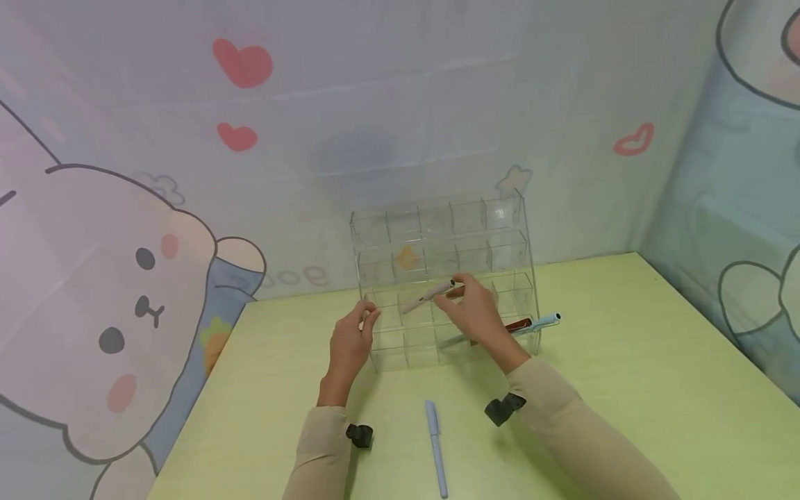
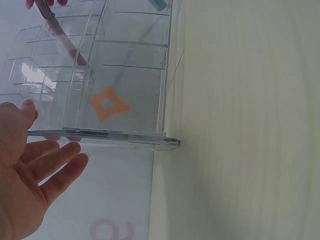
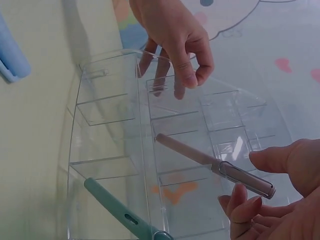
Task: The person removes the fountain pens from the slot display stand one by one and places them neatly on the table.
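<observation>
A clear acrylic rack [image 1: 420, 358] with stepped rows of compartments stands on the table against the backdrop. My left hand [image 1: 350, 340] holds its left side panel, thumb on one side and fingers on the other in the left wrist view. A pinkish-grey capped pen [image 3: 187, 151] leans at a slant in one of the rack's middle compartments. Around the pen's cap end is my right hand [image 1: 473, 311], thumb and fingers spread apart beside the cap in the right wrist view. A teal pen [image 3: 117, 205] slants in the lowest row, near a dark red pen [image 1: 519, 326].
On the table [image 1: 250, 417] in front of the rack lies a light blue capped pen [image 1: 435, 448]. The teal pen's pale blue cap end juts past the rack's right side. Behind stands a printed cloth backdrop [image 1: 400, 104] with hearts and cartoon animals.
</observation>
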A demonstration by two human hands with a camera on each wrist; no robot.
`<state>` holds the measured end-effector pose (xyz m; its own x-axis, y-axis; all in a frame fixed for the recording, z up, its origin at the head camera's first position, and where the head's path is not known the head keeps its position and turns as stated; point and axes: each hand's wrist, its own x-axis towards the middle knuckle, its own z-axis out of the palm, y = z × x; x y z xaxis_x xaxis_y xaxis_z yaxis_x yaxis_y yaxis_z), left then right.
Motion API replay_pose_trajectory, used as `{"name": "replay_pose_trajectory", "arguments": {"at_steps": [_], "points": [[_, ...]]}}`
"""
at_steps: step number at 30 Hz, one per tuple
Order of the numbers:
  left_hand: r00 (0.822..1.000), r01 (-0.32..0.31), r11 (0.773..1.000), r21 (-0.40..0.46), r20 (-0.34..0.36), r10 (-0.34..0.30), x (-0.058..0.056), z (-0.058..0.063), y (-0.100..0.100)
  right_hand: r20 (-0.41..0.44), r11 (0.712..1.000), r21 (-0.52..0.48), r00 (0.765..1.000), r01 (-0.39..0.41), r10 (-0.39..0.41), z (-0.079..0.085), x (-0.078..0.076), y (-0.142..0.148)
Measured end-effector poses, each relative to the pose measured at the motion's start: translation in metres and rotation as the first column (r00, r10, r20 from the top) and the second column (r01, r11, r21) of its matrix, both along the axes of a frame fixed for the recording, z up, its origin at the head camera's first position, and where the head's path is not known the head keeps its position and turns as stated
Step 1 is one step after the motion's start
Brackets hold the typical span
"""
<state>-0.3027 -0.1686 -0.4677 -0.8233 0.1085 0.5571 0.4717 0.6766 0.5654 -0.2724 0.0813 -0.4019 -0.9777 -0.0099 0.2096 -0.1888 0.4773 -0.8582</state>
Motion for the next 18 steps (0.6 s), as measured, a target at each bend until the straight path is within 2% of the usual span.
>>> {"name": "replay_pose_trajectory", "arguments": {"at_steps": [14, 18], "points": [[1.000, -0.007, 1.000, -0.001, 0.005, 0.008, -0.0003, 0.0010, 0.0017, -0.033, 0.999, -0.006, 0.999, 0.042, -0.042, -0.0015, -0.0095, -0.0052], [1.000, -0.009, 1.000, -0.008, 0.008, 0.009, 0.0005, 0.0013, 0.0020, -0.039, 0.998, -0.043, 0.999, 0.034, -0.036, -0.0035, -0.0098, -0.0053]]}}
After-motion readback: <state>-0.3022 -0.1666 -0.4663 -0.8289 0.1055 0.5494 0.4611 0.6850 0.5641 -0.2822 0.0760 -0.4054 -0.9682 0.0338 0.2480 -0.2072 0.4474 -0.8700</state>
